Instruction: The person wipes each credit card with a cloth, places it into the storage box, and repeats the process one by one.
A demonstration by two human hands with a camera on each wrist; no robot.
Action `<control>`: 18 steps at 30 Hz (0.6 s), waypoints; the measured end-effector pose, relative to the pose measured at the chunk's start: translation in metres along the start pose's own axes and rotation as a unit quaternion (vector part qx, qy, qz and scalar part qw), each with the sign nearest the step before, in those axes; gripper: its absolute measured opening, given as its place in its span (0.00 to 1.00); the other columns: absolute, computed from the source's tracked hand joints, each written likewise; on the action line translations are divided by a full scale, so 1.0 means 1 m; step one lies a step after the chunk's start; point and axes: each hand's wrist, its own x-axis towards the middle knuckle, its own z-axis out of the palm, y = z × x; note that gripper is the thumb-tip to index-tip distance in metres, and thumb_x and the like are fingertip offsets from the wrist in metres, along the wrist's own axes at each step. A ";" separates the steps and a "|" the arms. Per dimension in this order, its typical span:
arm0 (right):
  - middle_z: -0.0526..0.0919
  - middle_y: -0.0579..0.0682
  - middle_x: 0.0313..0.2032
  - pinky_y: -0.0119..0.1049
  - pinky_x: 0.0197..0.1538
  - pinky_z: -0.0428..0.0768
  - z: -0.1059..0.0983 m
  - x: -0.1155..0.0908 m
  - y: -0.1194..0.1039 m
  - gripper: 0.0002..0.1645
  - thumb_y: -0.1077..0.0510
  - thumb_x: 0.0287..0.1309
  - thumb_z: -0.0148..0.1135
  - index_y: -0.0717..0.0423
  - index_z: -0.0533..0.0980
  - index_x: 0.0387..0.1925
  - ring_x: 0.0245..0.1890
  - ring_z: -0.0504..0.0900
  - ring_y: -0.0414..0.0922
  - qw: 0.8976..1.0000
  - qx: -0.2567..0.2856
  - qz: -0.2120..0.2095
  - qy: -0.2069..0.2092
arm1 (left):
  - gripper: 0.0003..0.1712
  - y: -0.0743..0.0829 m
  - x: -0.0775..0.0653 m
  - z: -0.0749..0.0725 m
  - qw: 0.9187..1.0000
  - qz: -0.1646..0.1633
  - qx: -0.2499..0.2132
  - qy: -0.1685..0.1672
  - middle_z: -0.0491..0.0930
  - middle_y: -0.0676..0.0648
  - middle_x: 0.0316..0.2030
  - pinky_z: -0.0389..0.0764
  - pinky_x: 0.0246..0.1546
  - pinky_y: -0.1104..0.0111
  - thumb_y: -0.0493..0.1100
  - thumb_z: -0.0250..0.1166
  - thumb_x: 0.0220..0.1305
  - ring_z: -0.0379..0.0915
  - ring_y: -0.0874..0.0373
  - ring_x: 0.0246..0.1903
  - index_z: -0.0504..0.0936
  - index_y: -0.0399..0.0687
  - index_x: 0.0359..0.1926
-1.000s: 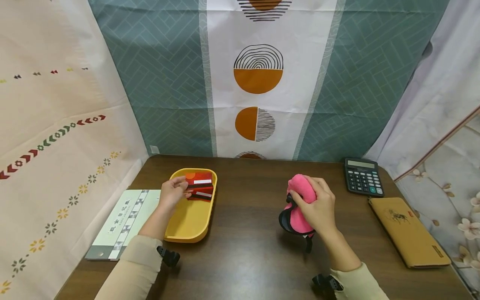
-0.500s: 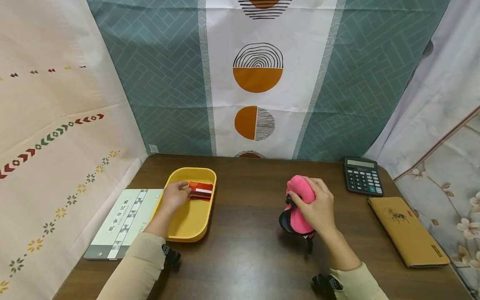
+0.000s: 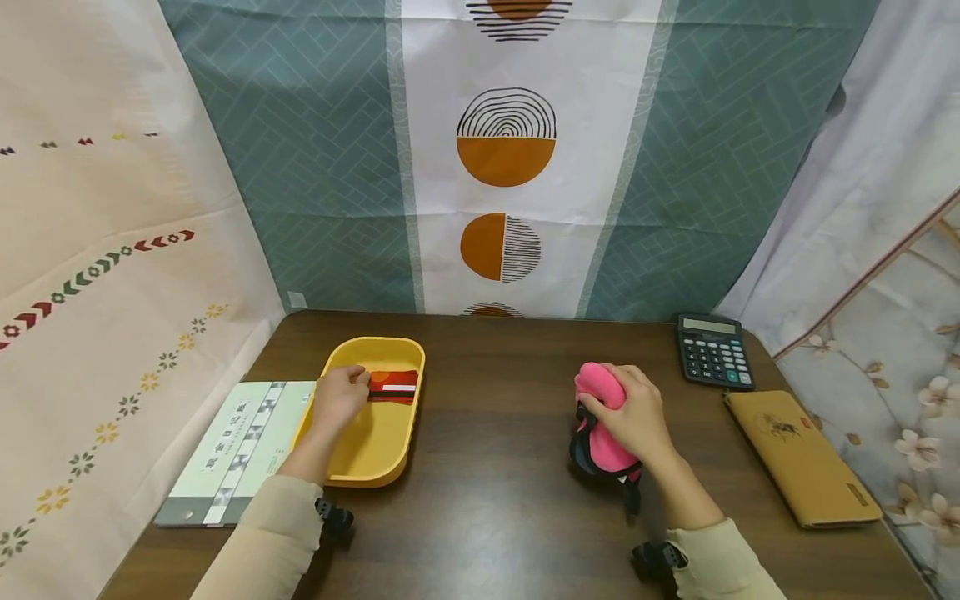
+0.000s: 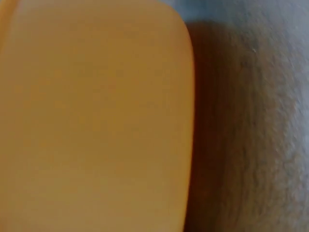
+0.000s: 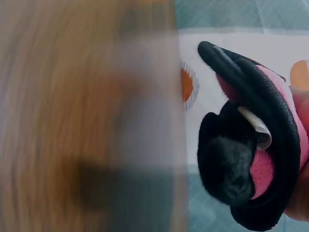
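My left hand point(image 3: 341, 402) reaches into the yellow tray point(image 3: 360, 467). Its curled thumb and fingers are at the left end of the red cards point(image 3: 393, 387), which have white and black stripes and overlap near the tray's far side. The fingertips partly cover that end. On the right, my right hand point(image 3: 633, 412) grips a pink and black plush toy point(image 3: 609, 446) just above the table. In the right wrist view, the toy's black parts and a small white tag point(image 5: 263, 137) show. The left wrist view has only blurred tray wall point(image 4: 106, 106) and table.
A pale green notebook point(image 3: 217, 458) lies left of the tray, close against it. At the right are a black calculator point(image 3: 715, 352) and a tan zipped wallet point(image 3: 802, 458). Patterned cloths hang at the back and both sides of the brown table point(image 3: 487, 467).
My left hand has lowered into the tray, bringing a raised red card down onto the other. The right hand, still gripping the plush toy, has dipped slightly. The head view has shifted a little.
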 end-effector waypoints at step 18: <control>0.65 0.72 0.67 0.73 0.60 0.68 -0.023 0.001 0.042 0.56 0.34 0.60 0.66 0.65 0.58 0.74 0.64 0.66 0.70 0.966 -0.097 0.120 -0.209 | 0.19 0.054 -0.041 0.008 0.991 0.119 -0.059 0.011 0.84 0.36 0.52 0.83 0.51 0.51 0.39 0.61 0.73 0.82 0.41 0.50 0.80 0.33 0.59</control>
